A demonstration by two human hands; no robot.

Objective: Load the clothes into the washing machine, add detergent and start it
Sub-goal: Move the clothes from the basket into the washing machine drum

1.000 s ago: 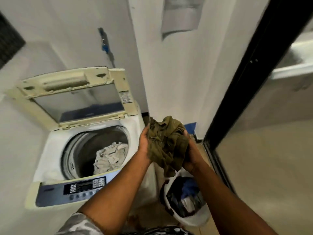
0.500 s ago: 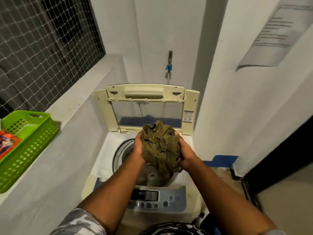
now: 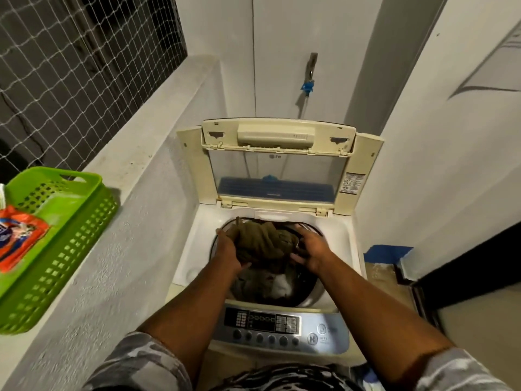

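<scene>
Olive-green crumpled cloth garment [image 3: 260, 244] held over the round drum mouth of the white top-loading washing machine [image 3: 194, 249].
Left hand [image 3: 228, 251] and right hand [image 3: 311, 249] grip its sides (pale laundry lies below).

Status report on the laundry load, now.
Left hand and right hand grip olive garment over open washer drum. Lid up. Nothing blocking.
</scene>
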